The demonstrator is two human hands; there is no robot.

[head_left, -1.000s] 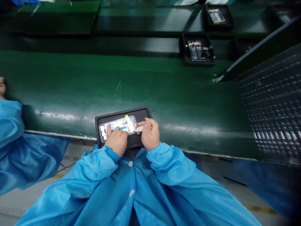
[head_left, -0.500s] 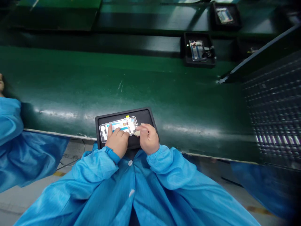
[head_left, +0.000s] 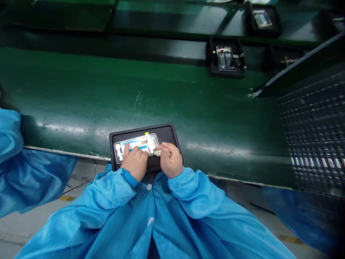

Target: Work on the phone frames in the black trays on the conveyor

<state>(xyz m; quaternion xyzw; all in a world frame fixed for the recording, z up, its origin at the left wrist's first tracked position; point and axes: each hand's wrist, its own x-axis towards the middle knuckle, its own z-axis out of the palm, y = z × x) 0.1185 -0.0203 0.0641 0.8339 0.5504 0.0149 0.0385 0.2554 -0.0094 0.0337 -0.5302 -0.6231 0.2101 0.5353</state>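
Observation:
An opened phone (head_left: 131, 144) with bare inner parts and blue strips lies in a shallow black tray (head_left: 142, 128) at the bench's near edge. My left hand (head_left: 134, 164) rests on the phone's lower side, fingers apart and stretched over it. In my right hand (head_left: 171, 160), thumb and fingers pinch a pale, pointed pry tool (head_left: 157, 153). Its tip is at the phone's right part, by the circuit board; exact contact is too small to make out. A yellow tab (head_left: 147, 133) sticks out from the phone's far edge.
Another black tray with an opened phone (head_left: 225, 58) stands farther back on the right, and one more tray (head_left: 265, 30) lies beyond it. A dark gridded panel (head_left: 312, 118) borders the right side. A co-worker's blue sleeve (head_left: 9, 133) is at the left.
Both hands, the phone and its tray keep nearly the same places. The farthest tray at the back has shifted slightly right. The co-worker's hand at the left has mostly left the view.

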